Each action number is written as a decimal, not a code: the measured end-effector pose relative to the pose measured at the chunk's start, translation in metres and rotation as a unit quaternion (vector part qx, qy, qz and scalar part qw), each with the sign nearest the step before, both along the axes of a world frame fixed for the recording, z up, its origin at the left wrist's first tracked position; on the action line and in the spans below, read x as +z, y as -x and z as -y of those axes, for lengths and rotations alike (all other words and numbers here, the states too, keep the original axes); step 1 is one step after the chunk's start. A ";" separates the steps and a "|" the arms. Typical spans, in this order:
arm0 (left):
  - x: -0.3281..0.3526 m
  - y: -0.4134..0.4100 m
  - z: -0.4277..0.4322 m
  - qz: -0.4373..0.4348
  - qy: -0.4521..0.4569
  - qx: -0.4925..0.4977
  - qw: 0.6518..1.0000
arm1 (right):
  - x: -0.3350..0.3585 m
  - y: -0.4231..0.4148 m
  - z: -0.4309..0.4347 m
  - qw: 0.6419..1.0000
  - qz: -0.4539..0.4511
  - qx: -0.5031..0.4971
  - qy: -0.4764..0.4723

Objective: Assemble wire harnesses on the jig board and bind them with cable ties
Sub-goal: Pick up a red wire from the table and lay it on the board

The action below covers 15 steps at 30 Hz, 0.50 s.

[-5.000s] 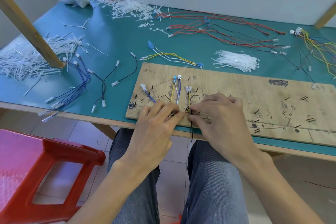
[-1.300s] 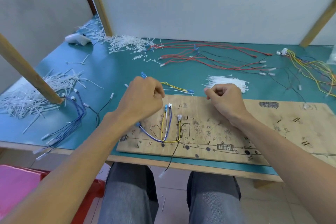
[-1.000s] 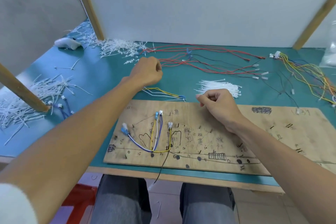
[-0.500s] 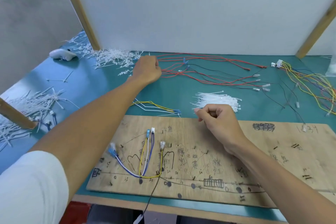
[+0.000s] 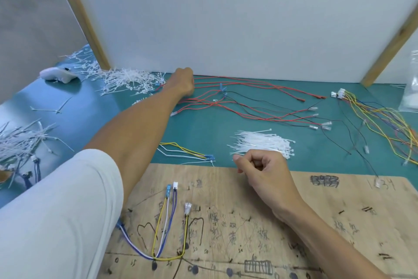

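at the far edge of the table [image 5: 203, 129] the left hand [image 5: 182, 84] rests on the red wires [image 5: 237, 88], fingers tucked under; i cannot tell if they grip. the right hand [image 5: 264, 174], curled into a fist holding nothing visible, hovers over the jig board [image 5: 316, 244], which carries the part-laid harness [image 5: 167, 233]. the cable ties [image 5: 262, 145] lie just beyond.

Left hand [image 5: 182, 84] now off jig board [image 5: 328, 206], at red wires [image 5: 237, 85].

Our left hand [image 5: 182, 84] grips red wires [image 5: 239, 88] by back panel; our right hand [image 5: 264, 177] fisted over jig board [image 5: 339, 222], near cable ties [image 5: 262, 143].
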<state>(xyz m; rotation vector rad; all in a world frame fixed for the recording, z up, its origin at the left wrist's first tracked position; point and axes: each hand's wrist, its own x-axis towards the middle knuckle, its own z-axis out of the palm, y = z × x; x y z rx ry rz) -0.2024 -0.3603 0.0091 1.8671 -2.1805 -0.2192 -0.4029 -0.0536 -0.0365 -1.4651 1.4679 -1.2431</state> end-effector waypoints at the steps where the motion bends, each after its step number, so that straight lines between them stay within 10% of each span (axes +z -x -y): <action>1: 0.000 -0.001 0.000 -0.001 0.010 -0.006 1.000 | 0.001 0.000 0.000 1.000 0.002 0.001 -0.002; 15: 0.098 0.018 -0.075 -0.133 0.282 -0.147 0.939 | 0.012 -0.005 -0.002 0.998 0.038 -0.022 -0.035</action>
